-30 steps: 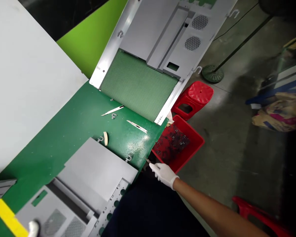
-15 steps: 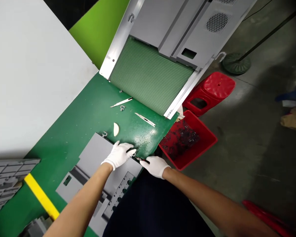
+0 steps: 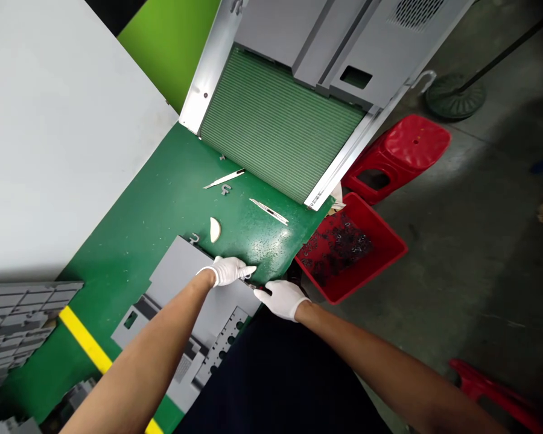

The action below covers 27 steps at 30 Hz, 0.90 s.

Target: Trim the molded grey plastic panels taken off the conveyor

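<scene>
A grey panel (image 3: pixel 221 304) lies on the green surface (image 3: pixel 136 223), between seven and eight o'clock. At its two-o'clock edge, the left hand (image 3: pixel 228 271) is at a small hook (image 3: pixel 248 277); one cannot tell whether its fingers grip. The right hand (image 3: pixel 283 299) clenches a dark-handled tool (image 3: pixel 263 290) pointing toward ten o'clock.

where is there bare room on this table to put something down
Widest bare patch: the green tabletop between the white board and the flat gray plastic panel, left of the cream half-moon piece. Crowded: beside the ribbed green sheet, with two slim white cutters and a gray hooked clip; and at the panel's edge, around the white-gloved left hand and right hand.
</scene>
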Each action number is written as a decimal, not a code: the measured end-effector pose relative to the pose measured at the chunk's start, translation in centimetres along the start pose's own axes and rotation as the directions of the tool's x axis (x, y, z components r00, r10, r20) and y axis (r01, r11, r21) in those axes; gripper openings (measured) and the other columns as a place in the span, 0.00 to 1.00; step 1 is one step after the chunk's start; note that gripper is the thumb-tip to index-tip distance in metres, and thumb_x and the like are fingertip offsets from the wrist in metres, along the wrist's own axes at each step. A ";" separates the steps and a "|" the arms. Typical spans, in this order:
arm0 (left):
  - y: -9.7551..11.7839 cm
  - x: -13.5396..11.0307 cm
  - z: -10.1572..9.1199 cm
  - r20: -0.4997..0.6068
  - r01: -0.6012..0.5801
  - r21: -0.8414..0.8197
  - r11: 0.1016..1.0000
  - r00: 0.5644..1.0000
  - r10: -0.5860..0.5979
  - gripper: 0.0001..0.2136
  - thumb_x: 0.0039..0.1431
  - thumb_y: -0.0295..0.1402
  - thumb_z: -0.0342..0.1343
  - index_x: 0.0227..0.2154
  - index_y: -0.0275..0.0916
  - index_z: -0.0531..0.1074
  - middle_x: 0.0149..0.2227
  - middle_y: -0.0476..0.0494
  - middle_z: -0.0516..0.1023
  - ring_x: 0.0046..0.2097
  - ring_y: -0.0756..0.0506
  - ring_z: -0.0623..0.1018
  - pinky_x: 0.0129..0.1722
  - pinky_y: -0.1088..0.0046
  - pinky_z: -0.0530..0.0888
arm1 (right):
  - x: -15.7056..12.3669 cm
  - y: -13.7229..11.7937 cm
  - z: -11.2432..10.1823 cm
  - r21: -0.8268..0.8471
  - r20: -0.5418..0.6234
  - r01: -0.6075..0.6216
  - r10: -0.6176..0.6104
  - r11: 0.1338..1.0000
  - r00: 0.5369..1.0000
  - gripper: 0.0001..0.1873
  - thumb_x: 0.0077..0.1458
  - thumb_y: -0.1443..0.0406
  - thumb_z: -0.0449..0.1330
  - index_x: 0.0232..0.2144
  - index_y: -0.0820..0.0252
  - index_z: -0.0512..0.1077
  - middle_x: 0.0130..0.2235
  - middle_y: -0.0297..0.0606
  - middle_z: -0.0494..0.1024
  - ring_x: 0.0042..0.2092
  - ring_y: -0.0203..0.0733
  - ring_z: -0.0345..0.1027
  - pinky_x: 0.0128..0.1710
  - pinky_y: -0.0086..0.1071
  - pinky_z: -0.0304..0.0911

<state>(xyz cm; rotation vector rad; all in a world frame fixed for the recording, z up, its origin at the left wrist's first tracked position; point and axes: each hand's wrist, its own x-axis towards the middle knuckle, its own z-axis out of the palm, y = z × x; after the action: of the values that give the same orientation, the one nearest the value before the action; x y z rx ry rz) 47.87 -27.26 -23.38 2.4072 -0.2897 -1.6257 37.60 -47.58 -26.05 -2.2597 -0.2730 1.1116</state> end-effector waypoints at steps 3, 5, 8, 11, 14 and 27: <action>0.1 0.0 0.0 -0.011 0.002 -0.018 1.000 1.000 -0.002 0.32 0.57 0.64 0.39 0.28 0.43 0.77 0.32 0.47 0.81 0.36 0.44 0.76 0.50 0.62 0.65 | 0.1 -0.3 0.0 -0.029 -0.009 -0.012 0.012 1.000 1.000 0.38 0.61 0.39 0.38 0.40 0.58 0.76 0.42 0.51 0.81 0.45 0.53 0.75 0.43 0.40 0.63; 0.2 0.0 0.0 -0.018 0.009 -0.018 1.000 1.000 -0.009 0.32 0.57 0.64 0.39 0.27 0.42 0.76 0.32 0.46 0.81 0.36 0.44 0.76 0.50 0.62 0.65 | 0.2 -0.6 0.0 -0.050 -0.015 -0.020 0.019 0.999 1.000 0.38 0.61 0.39 0.38 0.40 0.58 0.76 0.42 0.51 0.81 0.45 0.53 0.75 0.44 0.42 0.64; 0.2 -0.1 0.0 -0.032 0.005 -0.009 1.000 0.999 -0.006 0.33 0.56 0.65 0.38 0.25 0.41 0.75 0.31 0.46 0.81 0.35 0.44 0.76 0.48 0.62 0.66 | 0.2 -0.9 -0.1 -0.061 -0.015 -0.030 0.029 0.998 0.999 0.38 0.60 0.38 0.38 0.40 0.58 0.76 0.42 0.51 0.81 0.44 0.54 0.75 0.44 0.42 0.64; 0.1 -0.2 0.2 -0.039 0.001 -0.023 1.000 0.999 -0.002 0.32 0.56 0.65 0.39 0.26 0.41 0.75 0.32 0.46 0.82 0.35 0.44 0.76 0.49 0.63 0.66 | -0.1 -1.1 -0.2 -0.054 -0.023 -0.046 0.045 0.997 0.999 0.39 0.60 0.38 0.37 0.40 0.57 0.76 0.42 0.51 0.81 0.44 0.54 0.75 0.43 0.43 0.64; 0.0 -0.1 0.2 -0.041 0.004 -0.031 1.000 0.999 -0.005 0.32 0.57 0.64 0.40 0.27 0.42 0.76 0.33 0.47 0.82 0.36 0.44 0.77 0.51 0.62 0.65 | -0.5 -1.3 -0.3 -0.059 -0.036 -0.071 0.069 0.996 0.997 0.39 0.60 0.38 0.37 0.39 0.57 0.76 0.41 0.51 0.81 0.44 0.55 0.75 0.41 0.43 0.64; 0.0 0.0 0.4 -0.047 0.028 -0.022 0.999 0.998 -0.029 0.32 0.56 0.65 0.41 0.26 0.43 0.77 0.31 0.47 0.81 0.35 0.43 0.76 0.53 0.59 0.63 | -0.4 -1.7 -1.1 -0.083 -0.024 -0.078 0.077 0.993 0.997 0.37 0.60 0.40 0.39 0.39 0.59 0.77 0.41 0.53 0.81 0.44 0.57 0.75 0.41 0.44 0.65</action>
<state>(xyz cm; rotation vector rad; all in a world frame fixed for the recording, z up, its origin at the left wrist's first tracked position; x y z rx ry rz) 47.52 -27.32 -23.53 2.4412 -0.2305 -1.5725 38.33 -46.91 -24.23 -2.3726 -0.2296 1.1354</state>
